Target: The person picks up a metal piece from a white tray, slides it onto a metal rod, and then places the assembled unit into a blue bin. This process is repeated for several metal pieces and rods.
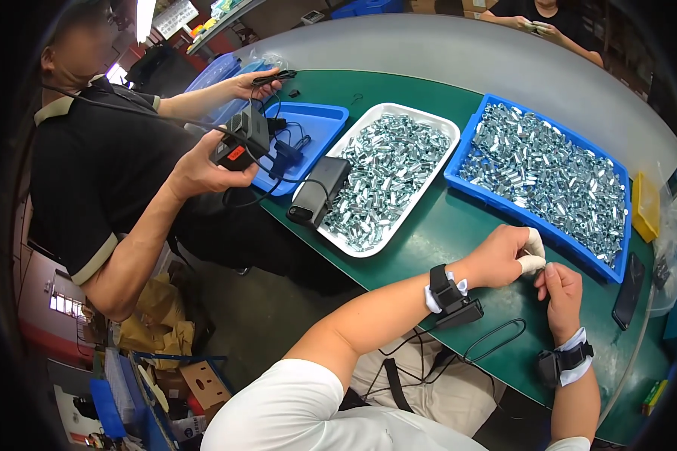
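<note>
My left hand (498, 257) is over the green table (429, 237), in front of the blue tray (496, 197). Pale finger covers wrap its thumb and a finger, which are pinched together. Close against those fingertips is my right hand (561, 295), its fingers curled in. Whatever sits between the fingertips is too small and hidden to name. Small shiny metal hex-shaped pieces (541, 173) heap up in the blue tray. More of these pieces (387, 173) fill the white tray (380, 244) on the left. Each wrist wears a black strapped device over white cloth.
A co-worker on the left holds a black box (242, 139) and cables. A black device (320, 192) rests on the white tray's edge. A second blue tray (323, 116) stands beyond it. At right are a yellow bin (644, 207) and a black phone (629, 292). Another person sits behind the grey partition (429, 52).
</note>
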{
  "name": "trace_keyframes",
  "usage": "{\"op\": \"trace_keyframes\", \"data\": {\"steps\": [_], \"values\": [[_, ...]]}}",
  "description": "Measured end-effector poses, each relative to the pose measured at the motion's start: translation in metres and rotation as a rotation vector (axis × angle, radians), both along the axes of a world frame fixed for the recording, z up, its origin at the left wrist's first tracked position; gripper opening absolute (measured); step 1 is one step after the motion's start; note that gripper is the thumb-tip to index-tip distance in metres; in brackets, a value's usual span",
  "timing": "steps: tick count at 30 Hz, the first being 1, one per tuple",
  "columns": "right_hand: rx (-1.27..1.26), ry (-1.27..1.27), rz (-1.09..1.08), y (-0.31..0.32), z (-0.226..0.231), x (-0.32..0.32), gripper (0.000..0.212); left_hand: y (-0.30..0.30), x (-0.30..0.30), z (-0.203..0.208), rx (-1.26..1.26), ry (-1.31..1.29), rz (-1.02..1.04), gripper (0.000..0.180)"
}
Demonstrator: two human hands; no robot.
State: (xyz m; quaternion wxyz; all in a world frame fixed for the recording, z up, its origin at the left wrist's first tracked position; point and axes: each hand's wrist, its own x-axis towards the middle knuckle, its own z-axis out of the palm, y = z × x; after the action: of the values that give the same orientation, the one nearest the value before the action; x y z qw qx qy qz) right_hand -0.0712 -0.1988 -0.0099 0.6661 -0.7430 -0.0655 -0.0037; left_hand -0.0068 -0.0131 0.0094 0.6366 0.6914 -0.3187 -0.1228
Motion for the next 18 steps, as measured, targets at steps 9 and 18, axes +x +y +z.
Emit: {"op": "trace_keyframes", "data": {"steps": [9, 18], "values": [[-0.084, -0.025, -0.064, 0.000, 0.000, -0.001, 0.039, 0.025, -0.004, 0.021, 0.119, -0.097, 0.439, 0.013], [0.008, 0.000, -0.058, 0.002, 0.000, 0.002, 0.038, 0.140, 0.029, 0.039, 0.355, -0.287, 0.919, 0.012]]}}
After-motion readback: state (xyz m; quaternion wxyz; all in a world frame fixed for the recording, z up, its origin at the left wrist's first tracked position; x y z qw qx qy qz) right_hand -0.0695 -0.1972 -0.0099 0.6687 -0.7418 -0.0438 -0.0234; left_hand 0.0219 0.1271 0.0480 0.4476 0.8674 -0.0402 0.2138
